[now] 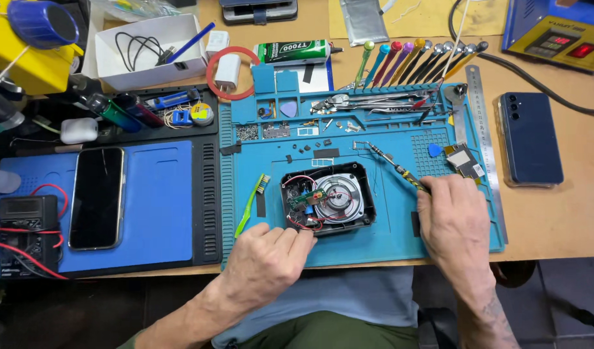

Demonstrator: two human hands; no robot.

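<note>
Opened black plastic housing, rounded-rect. shape, sits near the middle of the blue silicone work mat on the wooden table; inside it a shiny round metal disc w/ concentric rings, a small green circuit board and thin red wires at the left end; its long axis runs roughly left-right, open side facing up. Left hand lies at the housing's lower-left corner, fingers curled, fingertips touching the rim there; it grips nothing that shows. Right hand is closed around the yellow-black handle of a slim screwdriver; the thin metal shaft points up-left, away from the hand, tip over the mat just above the housing's right corner; prob. not touching it, hard to tell at this angle. Green-handled brush lies tilted just left of the housing; a dark blue glossy phone lies flat, back up, beside a steel ruler at the mat's right edge.
</note>
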